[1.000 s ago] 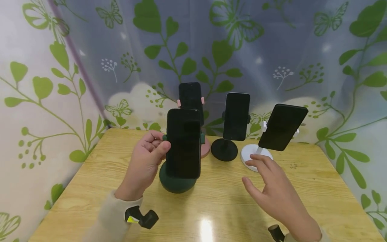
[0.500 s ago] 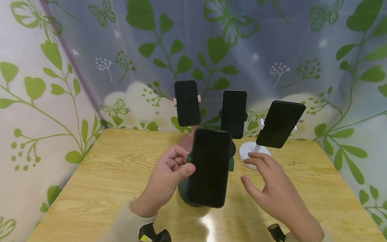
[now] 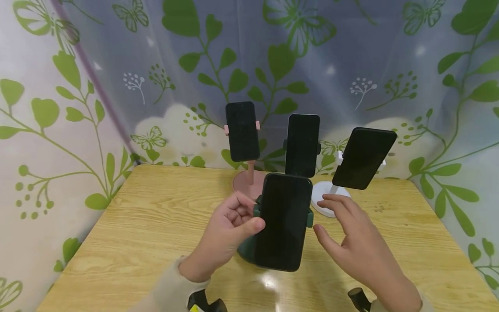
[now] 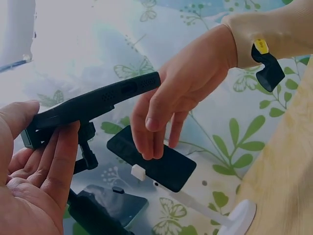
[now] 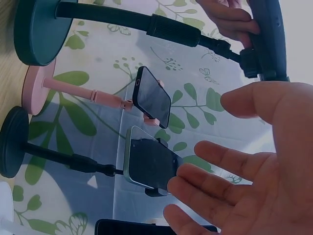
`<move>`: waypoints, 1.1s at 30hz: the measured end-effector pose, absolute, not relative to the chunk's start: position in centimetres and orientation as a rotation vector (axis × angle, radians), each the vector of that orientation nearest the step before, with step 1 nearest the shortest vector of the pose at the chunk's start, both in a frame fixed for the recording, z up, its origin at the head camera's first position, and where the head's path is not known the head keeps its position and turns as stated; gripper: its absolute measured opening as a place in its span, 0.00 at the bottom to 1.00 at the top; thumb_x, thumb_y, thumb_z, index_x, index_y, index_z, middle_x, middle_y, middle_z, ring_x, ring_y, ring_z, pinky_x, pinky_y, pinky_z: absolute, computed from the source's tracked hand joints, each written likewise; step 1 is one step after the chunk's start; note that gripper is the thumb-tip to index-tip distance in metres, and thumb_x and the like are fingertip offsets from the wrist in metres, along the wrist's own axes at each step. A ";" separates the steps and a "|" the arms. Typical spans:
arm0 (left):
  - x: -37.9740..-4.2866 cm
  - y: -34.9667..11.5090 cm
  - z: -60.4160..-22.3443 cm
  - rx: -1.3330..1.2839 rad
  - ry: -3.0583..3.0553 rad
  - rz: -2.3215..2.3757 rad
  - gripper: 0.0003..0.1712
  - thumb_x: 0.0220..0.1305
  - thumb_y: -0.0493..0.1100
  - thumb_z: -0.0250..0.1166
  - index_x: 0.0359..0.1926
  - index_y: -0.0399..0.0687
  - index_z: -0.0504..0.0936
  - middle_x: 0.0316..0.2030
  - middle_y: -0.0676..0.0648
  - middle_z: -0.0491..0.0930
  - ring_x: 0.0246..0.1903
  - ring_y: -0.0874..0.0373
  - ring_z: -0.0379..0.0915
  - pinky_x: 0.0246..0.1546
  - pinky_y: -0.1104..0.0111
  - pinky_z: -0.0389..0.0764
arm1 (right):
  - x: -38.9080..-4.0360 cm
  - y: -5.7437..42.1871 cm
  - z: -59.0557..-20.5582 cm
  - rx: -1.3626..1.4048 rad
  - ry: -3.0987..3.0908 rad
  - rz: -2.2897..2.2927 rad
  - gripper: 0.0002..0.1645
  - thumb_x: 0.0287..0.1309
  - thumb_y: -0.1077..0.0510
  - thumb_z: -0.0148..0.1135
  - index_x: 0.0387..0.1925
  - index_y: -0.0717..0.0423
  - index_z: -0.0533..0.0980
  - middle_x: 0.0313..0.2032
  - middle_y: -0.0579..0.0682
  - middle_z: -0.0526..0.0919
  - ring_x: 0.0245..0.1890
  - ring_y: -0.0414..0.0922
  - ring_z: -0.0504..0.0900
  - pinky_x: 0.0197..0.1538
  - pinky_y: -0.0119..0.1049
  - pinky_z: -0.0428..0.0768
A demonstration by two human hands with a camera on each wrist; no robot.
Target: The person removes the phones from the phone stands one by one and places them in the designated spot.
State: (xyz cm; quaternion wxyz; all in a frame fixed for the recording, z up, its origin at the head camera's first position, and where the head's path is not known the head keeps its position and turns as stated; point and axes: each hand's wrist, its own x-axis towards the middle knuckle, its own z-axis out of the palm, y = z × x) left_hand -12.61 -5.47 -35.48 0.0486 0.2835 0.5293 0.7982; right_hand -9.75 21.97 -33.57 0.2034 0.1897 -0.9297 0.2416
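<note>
A dark green phone stand (image 5: 102, 14) holds a black phone (image 3: 283, 223) nearly upright in its clamp at the front of the group. My left hand (image 3: 222, 232) pinches the left edge of the phone and clamp, thumb in front and fingers behind. In the left wrist view the phone (image 4: 98, 100) shows edge-on above those fingers. My right hand (image 3: 358, 242) hovers to the right of the green clamp with relaxed, spread fingers, holding nothing. In the head view the phone hides most of the green base (image 3: 247, 251).
Behind stand a pink stand (image 3: 251, 173) with a phone (image 3: 242, 132), a black stand (image 5: 54, 155) with a phone (image 3: 302, 145), and a white stand (image 3: 321, 195) with a tilted phone (image 3: 364, 158). All are on a wooden table (image 3: 156, 208) before a leaf-print curtain (image 3: 187, 78).
My left hand has moved the green stand and its phone right and nearer to me, uncovering the pink stand and covering the black stand's base. The right hand stays nearly in place.
</note>
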 end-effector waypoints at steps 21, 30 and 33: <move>-13.0 -4.8 -36.5 0.833 1.632 2.318 0.23 0.62 0.49 0.76 0.45 0.43 0.73 0.32 0.54 0.75 0.30 0.64 0.71 0.37 0.76 0.78 | -9.8 22.2 -33.3 0.451 -2.610 0.634 0.29 0.56 0.55 0.72 0.58 0.59 0.77 0.60 0.54 0.77 0.59 0.57 0.78 0.55 0.61 0.78; -13.8 -5.0 -36.8 0.816 1.694 2.328 0.29 0.64 0.50 0.75 0.45 0.33 0.69 0.30 0.53 0.72 0.29 0.65 0.68 0.36 0.77 0.76 | -9.9 22.2 -33.2 0.435 -2.601 0.637 0.28 0.57 0.52 0.73 0.57 0.59 0.77 0.61 0.52 0.78 0.60 0.57 0.78 0.56 0.61 0.78; -13.8 -5.1 -36.9 0.806 1.700 2.312 0.26 0.65 0.49 0.74 0.44 0.36 0.70 0.30 0.54 0.72 0.30 0.65 0.69 0.35 0.77 0.75 | -9.9 22.2 -33.2 0.429 -2.612 0.637 0.28 0.57 0.52 0.72 0.57 0.58 0.77 0.61 0.53 0.78 0.61 0.57 0.77 0.58 0.62 0.77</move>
